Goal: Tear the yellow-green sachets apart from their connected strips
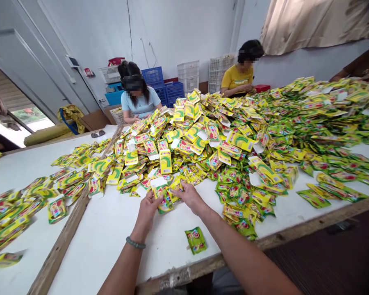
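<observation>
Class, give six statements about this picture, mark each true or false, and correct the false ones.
1. A bracelet circles the left wrist. True.
2. Both hands are empty. False: the left hand and right hand hold yellow-and-green packaging.
3. One green packet lies apart from the pile. True.
4. The glasses hang on the wall. False: the glasses lie near the table's far edge.
5. Blue crates stand behind a co-worker. True.
6. The curtain is green. False: the curtain is beige.
</observation>
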A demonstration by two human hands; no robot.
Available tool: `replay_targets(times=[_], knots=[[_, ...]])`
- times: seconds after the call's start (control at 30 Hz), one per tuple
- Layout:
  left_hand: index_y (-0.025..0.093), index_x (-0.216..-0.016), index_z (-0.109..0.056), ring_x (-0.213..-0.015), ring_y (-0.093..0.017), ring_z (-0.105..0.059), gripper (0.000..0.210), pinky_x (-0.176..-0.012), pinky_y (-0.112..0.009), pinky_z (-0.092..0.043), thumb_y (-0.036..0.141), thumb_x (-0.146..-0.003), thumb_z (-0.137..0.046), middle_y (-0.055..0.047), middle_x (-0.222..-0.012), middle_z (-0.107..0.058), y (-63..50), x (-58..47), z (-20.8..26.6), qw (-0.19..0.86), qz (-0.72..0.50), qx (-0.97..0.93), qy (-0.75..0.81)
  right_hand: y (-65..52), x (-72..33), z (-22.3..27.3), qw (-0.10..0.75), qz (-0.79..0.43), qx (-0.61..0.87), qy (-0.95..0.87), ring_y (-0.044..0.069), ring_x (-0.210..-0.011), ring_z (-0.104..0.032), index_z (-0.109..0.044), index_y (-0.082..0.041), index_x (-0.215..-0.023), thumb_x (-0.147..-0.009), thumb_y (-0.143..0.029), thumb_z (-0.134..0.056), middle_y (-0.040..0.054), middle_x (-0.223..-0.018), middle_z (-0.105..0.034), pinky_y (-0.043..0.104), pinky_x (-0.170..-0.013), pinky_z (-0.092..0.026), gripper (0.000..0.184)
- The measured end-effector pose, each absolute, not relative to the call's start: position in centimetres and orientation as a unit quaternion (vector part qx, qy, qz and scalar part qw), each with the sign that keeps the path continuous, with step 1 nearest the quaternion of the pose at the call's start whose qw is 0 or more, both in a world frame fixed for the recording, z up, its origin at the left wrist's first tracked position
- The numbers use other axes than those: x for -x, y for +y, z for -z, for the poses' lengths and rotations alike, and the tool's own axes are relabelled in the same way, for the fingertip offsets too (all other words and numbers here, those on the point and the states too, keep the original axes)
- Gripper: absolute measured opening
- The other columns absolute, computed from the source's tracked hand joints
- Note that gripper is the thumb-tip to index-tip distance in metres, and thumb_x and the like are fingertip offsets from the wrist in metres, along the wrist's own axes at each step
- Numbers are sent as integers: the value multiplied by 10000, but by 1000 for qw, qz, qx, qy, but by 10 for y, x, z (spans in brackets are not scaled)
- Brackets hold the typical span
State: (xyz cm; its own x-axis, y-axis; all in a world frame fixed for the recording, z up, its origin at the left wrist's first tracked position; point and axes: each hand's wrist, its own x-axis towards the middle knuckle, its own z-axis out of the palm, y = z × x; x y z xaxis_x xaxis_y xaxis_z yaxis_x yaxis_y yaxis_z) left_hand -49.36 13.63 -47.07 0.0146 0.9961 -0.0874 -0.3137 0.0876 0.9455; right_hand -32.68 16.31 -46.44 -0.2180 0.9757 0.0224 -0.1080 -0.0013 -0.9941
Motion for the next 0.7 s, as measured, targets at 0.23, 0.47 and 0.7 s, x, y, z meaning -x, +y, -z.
replay_targets(times=[0.23,0.47,0.7], knots=[[166,-962,-547,-583,-169,-634,448,-536,-250,-475,425,-647,-732,-19,-699,-684,128,487,473,599,-455,-480,451,173,312,462,568,-458,436,-527,116,-628,-499,-563,-173,-795,-705,-485,-641,-13,-712,-568,220,-546,-413,334],[161,-985,-582,-706,-174,-650,406,-652,-271,-499,416,-693,-700,-45,-833,-696,128,491,472,613,-445,-482,440,173,304,459,379,-348,502,-696,117,-637,-463,-536,-174,-707,-790,-365,-571,-22,-663,-541,223,-597,-358,211],[161,-990,-598,-692,-152,-644,371,-602,-230,-475,396,-717,-690,-34,-815,-703,131,492,478,611,-424,-498,446,166,310,457,345,-244,511,-749,125,-705,-463,-464,-167,-568,-742,-267,-647,-4,-718,-511,236,-643,-336,272]])
